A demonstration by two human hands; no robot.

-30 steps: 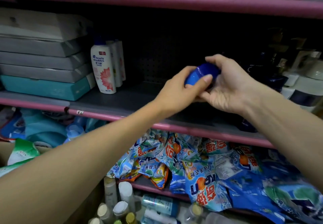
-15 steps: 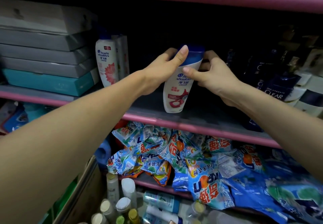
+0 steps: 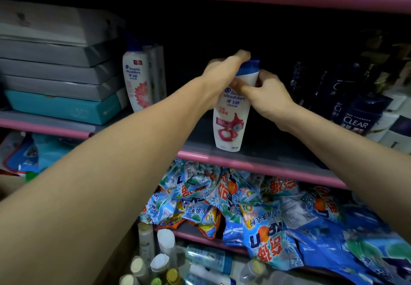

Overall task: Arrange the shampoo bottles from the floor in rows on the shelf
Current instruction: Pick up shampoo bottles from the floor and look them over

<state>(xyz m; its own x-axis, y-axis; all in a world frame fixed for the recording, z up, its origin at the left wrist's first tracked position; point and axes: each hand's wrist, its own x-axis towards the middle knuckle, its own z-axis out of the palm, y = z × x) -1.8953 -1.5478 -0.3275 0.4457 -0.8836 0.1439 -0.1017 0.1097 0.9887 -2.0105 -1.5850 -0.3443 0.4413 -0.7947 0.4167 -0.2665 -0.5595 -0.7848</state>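
Shampoo bottle [image 3: 231, 126] stood upright near the shelf [image 3: 255, 164] front edge, between a matching bottle [image 3: 136, 82] left and dark Clear bottles [image 3: 355, 115] right. Left hand [image 3: 222, 73] and right hand [image 3: 266, 93] both gripped its top, fingers curled.

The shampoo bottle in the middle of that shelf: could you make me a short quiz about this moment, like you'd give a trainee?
1. True or false: the white shampoo bottle stands upright on the pink-edged shelf.
2. Which hands hold it? A) left hand only B) right hand only C) both
3. Fill in: the dark bottles to its right read ____.

Key: 1 true, its base sits near the front edge. 2 C, the left hand grips the blue cap end and the right hand grips the upper body. 3 CLEAR.
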